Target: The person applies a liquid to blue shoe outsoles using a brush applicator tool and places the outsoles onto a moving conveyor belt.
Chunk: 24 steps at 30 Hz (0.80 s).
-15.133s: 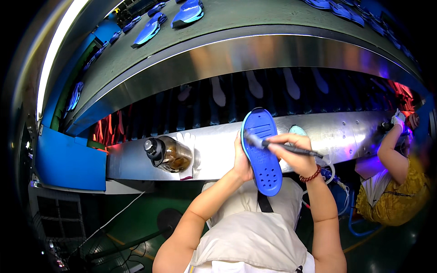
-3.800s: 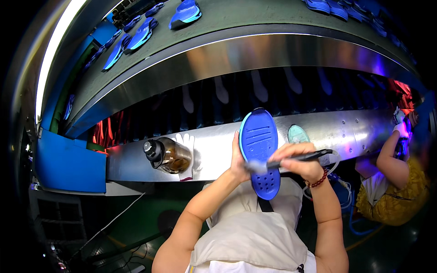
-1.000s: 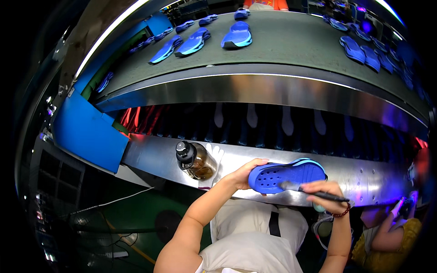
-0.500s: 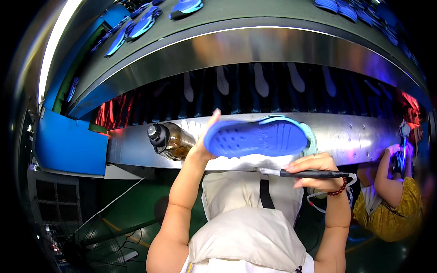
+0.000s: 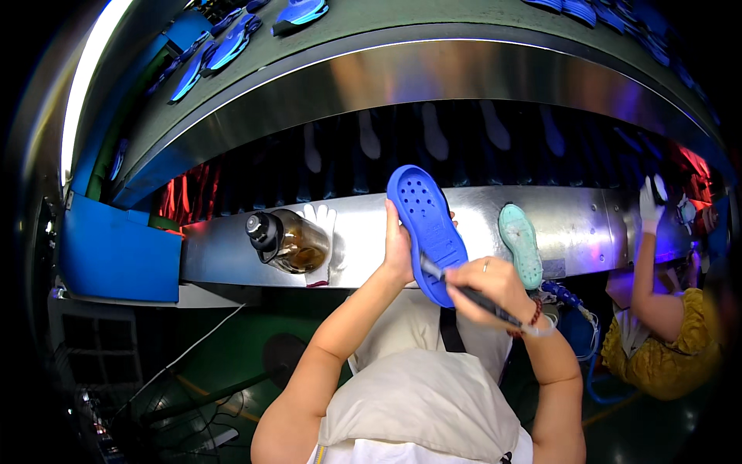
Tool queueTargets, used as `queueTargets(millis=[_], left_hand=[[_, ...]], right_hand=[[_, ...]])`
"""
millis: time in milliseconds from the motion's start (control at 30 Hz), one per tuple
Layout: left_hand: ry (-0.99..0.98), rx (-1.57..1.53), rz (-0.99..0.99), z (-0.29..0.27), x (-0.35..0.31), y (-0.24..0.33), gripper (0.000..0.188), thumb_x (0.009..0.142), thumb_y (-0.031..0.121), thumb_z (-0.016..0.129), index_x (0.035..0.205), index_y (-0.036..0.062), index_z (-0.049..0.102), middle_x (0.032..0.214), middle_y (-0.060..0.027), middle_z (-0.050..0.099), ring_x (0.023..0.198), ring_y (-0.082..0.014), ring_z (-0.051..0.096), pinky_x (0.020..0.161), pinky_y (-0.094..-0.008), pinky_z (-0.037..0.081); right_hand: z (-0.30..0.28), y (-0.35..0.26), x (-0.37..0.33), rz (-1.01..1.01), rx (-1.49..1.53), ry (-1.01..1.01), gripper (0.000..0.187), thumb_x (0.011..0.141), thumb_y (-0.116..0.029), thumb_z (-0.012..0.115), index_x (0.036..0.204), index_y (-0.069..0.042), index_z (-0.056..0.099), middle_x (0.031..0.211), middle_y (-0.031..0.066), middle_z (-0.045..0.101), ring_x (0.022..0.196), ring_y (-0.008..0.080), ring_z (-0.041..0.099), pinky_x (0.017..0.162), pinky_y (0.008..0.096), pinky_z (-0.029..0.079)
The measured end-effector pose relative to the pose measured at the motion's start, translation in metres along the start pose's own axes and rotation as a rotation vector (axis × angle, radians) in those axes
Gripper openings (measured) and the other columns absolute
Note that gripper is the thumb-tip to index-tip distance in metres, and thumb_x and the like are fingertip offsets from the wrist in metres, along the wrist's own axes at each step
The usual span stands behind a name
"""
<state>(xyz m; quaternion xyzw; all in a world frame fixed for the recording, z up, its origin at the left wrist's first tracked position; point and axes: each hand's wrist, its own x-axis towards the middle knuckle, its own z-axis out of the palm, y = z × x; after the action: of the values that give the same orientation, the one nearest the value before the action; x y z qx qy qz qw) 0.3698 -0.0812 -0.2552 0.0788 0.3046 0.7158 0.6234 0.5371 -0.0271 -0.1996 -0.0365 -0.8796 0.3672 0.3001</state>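
In front of my body, a bright blue shoe sole [image 5: 430,220] stands tilted, its recessed face with small holes toward me. My left hand [image 5: 398,251] is closed around its left edge, some fingers hidden behind it. My right hand [image 5: 492,283] grips a black-handled brush [image 5: 485,305] with a thin pale tube at its rear end. The brush's pale tip touches the sole's lower part near its left edge. To the right, apart from both hands, a mint-green sole [image 5: 521,246] lies on the metal bench [image 5: 479,213].
On the bench at left stand a brown-tinted bottle [image 5: 300,241] with a black lid and, beside it, a white glove [image 5: 322,220]. Behind, sole shapes hang in a dark slot under a conveyor [image 5: 425,17] carrying blue shoe parts. A person [image 5: 657,340] works at right.
The blue sole has turned from lying crosswise to nearly upright. My right hand has brought the brush left onto it. The mint-green sole, formerly behind it, now shows fully. The co-worker's gloved hand has risen.
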Motion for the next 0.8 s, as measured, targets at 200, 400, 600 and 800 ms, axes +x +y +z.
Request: queueTargets(millis=[200,400,600,800], left_hand=[[-0.123,-0.157,0.024,0.015,-0.015,0.012,0.081,0.079,0.071,0.013,0.121,0.0079,0.040,0.103,-0.0162,0.053,0.098,-0.0301,0.052,0.085,-0.0453,0.044],[-0.225,-0.201,0.132,0.026,-0.017,0.018,0.082,0.078,0.073,0.016,0.121,0.0077,0.040,0.100,-0.0150,0.054,0.094,-0.0283,0.054,0.085,-0.0437,0.044],[-0.160,-0.185,0.164,0.027,-0.019,0.027,0.086,0.075,0.075,0.020,0.115,0.0028,0.045,0.102,-0.0152,0.055,0.093,-0.0265,0.055,0.082,-0.0410,0.047],[-0.316,-0.165,0.182,0.034,-0.017,0.043,0.083,0.078,0.072,0.021,0.117,0.0029,0.044,0.107,-0.0173,0.054,0.099,-0.0297,0.054,0.089,-0.0436,0.043]], right_hand=[[-0.023,-0.001,0.002,0.265,0.343,0.040,0.015,0.071,-0.002,0.064,0.086,0.002,0.063,0.080,0.0119,0.065,0.068,0.0167,0.064,0.064,0.0258,0.050],[-0.025,-0.024,0.009,0.079,0.409,-0.129,0.017,0.068,-0.001,0.067,0.084,0.001,0.065,0.080,0.0146,0.065,0.077,0.0231,0.064,0.073,0.0266,0.049],[-0.026,-0.001,-0.006,0.260,0.362,-0.018,0.021,0.066,0.008,0.064,0.087,0.002,0.064,0.090,0.0144,0.064,0.087,0.0232,0.062,0.078,0.0333,0.049],[-0.031,0.015,-0.014,0.261,0.739,-0.001,0.020,0.070,0.003,0.064,0.089,0.001,0.064,0.096,0.0130,0.063,0.097,0.0247,0.055,0.088,0.0338,0.041]])
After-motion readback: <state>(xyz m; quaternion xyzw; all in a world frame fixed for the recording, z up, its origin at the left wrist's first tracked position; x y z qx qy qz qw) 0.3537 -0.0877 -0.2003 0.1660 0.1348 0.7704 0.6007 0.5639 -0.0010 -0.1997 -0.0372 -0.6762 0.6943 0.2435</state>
